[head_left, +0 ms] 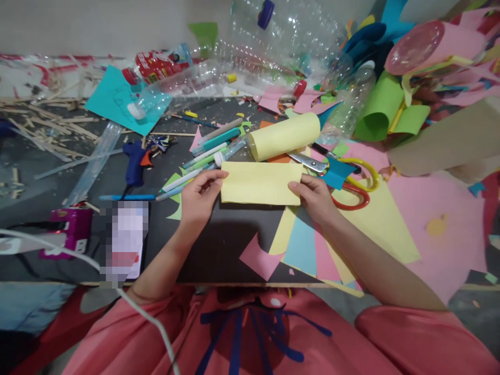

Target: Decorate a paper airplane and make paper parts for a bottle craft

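Observation:
Between my two hands a folded piece of pale yellow paper (261, 183) is held up over the dark table. My left hand (201, 195) pinches its left edge between thumb and fingers. At the right edge my right hand (314, 194) grips it the same way, thumb in front. Just behind the paper lies a bottle wrapped in a yellow paper tube (287, 136), its neck pointing left. Scissors (355, 179) with red and yellow handles rest beyond my right hand, a blue paper scrap over them. Several markers (214, 143) lie past my left hand.
A blue glue gun (135, 161), a phone (127, 239) and a purple power box (68, 232) sit at the left, with a white cable (148, 317) crossing in front. Clear plastic bottles (187, 86) line the back. Paper sheets (304, 247) and a pink scrap (261, 258) lie near the front edge.

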### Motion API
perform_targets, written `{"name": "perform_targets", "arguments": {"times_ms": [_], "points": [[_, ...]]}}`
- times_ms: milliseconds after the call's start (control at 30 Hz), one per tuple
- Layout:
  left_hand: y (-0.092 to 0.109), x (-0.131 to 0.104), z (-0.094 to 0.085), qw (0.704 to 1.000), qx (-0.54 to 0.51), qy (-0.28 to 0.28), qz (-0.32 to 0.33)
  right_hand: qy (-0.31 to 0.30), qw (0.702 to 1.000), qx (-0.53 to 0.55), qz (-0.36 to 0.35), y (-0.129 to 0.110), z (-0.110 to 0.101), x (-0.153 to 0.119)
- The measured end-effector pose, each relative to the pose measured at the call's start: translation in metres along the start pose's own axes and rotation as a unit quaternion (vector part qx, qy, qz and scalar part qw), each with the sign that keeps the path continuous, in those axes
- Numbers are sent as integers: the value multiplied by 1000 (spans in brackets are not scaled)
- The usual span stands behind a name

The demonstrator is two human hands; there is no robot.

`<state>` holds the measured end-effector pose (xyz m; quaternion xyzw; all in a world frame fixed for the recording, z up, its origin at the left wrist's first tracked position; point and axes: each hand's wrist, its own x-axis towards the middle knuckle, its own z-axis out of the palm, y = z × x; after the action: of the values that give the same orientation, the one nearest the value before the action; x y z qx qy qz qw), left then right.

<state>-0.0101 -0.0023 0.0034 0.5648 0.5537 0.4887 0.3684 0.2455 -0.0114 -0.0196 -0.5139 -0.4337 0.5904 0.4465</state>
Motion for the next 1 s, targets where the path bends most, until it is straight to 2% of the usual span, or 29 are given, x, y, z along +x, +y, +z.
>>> {"name": "perform_targets", "arguments": {"times_ms": [133,300,400,700,833,1000], "points": [[0,-5,-4,999,28,-3,-26,-24,999,-20,11,-6,0,0],[-7,-6,-4,999,19,10,-28,-37,998,-50,22,-12,2,-1],[-8,-4,-3,999,32,-6,-33,-37,998,-47,29,-11,1,-1],[-11,-3,-6,998,38,-18,35,-40,998,-41,25,-3,-4,0],[-11,-3,-7,1000,11,-23,17,-30,999,-24,25,-2,-4,0],[-9,0,-11,996,-43,-71,-24,-28,999,12,24,-1,-3,1]]}}
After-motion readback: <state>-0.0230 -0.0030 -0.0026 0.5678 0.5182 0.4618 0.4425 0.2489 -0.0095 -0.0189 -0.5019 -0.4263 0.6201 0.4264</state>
